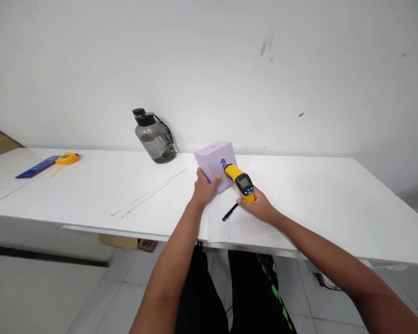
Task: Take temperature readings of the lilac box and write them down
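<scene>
A pale purple box [209, 162] with a dark blue horse-like emblem is gripped at its lower near side by my left hand [205, 188]. The box stands tilted on the white table. My right hand [259, 206] is closed around the handle of a yellow and black infrared thermometer [237, 177] with a small grey screen and blue buttons. Its nose points at the front of the box, close to the emblem; whether it touches cannot be told. Beneath both hands lies a sheet of paper [218, 227] with faint writing. A black pen [230, 212] rests on it.
Behind and left stands a grey translucent water bottle [156, 139] with a black cap. Farther left lie a yellow tape measure [68, 158] and a flat blue item [38, 167]. A cardboard piece [0, 141] is at the far left. The wall borders the table's [320, 199] back edge.
</scene>
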Demonstrator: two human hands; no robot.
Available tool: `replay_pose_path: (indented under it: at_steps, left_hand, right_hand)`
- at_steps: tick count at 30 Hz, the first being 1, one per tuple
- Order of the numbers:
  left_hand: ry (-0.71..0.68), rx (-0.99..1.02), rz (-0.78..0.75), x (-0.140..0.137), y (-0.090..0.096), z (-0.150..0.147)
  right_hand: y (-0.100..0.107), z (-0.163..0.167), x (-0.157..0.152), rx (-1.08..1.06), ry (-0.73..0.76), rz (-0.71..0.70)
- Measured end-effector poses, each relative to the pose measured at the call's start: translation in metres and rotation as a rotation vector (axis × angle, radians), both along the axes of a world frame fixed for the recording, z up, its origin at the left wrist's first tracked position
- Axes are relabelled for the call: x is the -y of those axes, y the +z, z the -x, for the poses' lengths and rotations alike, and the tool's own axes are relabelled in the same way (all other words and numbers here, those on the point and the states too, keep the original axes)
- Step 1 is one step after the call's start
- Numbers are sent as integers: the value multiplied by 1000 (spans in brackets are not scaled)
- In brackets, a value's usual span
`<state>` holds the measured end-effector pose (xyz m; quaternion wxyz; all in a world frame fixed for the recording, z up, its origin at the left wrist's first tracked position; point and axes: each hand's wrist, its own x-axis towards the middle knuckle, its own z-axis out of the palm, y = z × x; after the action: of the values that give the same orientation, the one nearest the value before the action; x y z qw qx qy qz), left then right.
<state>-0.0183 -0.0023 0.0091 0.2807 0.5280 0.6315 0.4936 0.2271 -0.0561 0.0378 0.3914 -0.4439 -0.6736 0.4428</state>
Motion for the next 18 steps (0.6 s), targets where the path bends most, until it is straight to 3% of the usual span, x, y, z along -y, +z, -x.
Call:
replay_pose_path:
  at_steps: [6,18]
  left_hand:
    - [-94,-45,41,9,8,-11]
    - [-148,23,-15,7,3,-10]
  right_hand:
    - [3,4,0,-19,-27,-2]
    - [-1,2,-4,-70,-42,18]
